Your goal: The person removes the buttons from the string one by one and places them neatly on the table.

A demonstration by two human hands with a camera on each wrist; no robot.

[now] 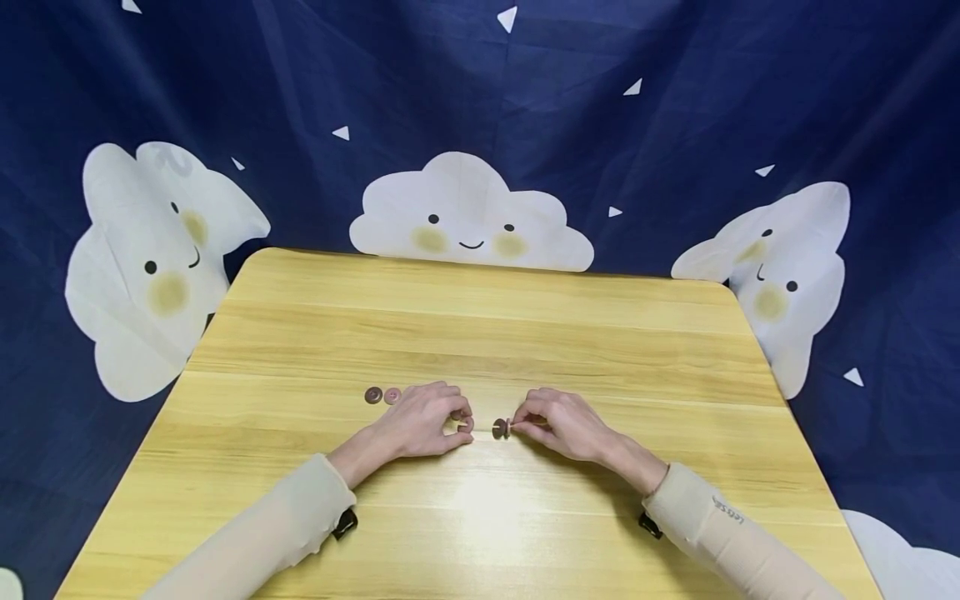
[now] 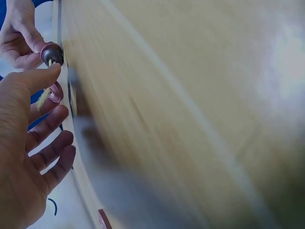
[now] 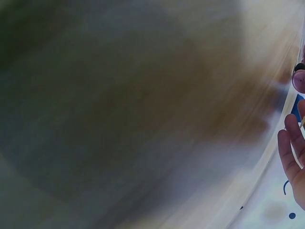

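My left hand (image 1: 423,417) pinches a pink button (image 1: 467,424) between thumb and index finger, its other fingers bent loosely. A frayed yellowish tail of cord (image 2: 44,98) hangs beside that button in the left wrist view. The cord runs across the short gap towards my right hand (image 1: 566,423). A dark brown button (image 1: 498,429) and a pink one (image 1: 507,427) sit close together at the right fingertips, which pinch the cord right behind them. In the right wrist view, that pink button (image 3: 299,81) shows at the right edge, above the right fingers (image 3: 287,155).
Just left of the left hand, a dark brown button (image 1: 373,395) and a pink button (image 1: 392,396) lie flat on the wooden table (image 1: 480,333). Behind the table hangs a dark blue cloth (image 1: 420,83) with white clouds.
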